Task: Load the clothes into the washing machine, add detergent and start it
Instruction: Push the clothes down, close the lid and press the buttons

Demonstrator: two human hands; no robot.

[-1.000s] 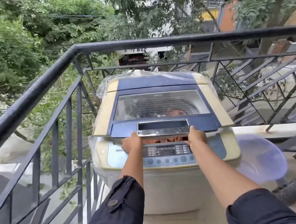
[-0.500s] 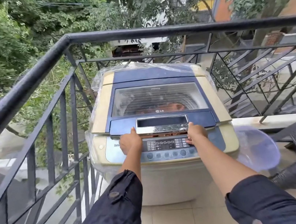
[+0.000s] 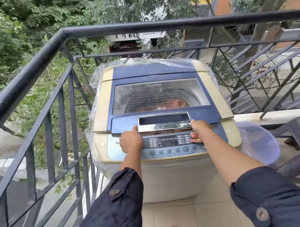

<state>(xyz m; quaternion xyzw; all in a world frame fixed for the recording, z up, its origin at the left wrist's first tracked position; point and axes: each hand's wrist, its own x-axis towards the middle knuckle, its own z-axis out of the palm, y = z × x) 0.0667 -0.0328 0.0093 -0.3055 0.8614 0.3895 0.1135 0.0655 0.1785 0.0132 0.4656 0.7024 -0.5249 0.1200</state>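
Some orange-red clothes lie inside the washing machine, under its window lid. The left hand and right hand, fingers curled, put thumbs against the lid handle; grip unclear.

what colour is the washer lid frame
Lid frame is dark blue; head view shows it.

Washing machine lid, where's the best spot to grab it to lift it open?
Take the chrome handle on the front edge of the lid, from the front. Its recess lets fingers hook the lip, and the hinge seems to sit at the rear, so the front lifts.
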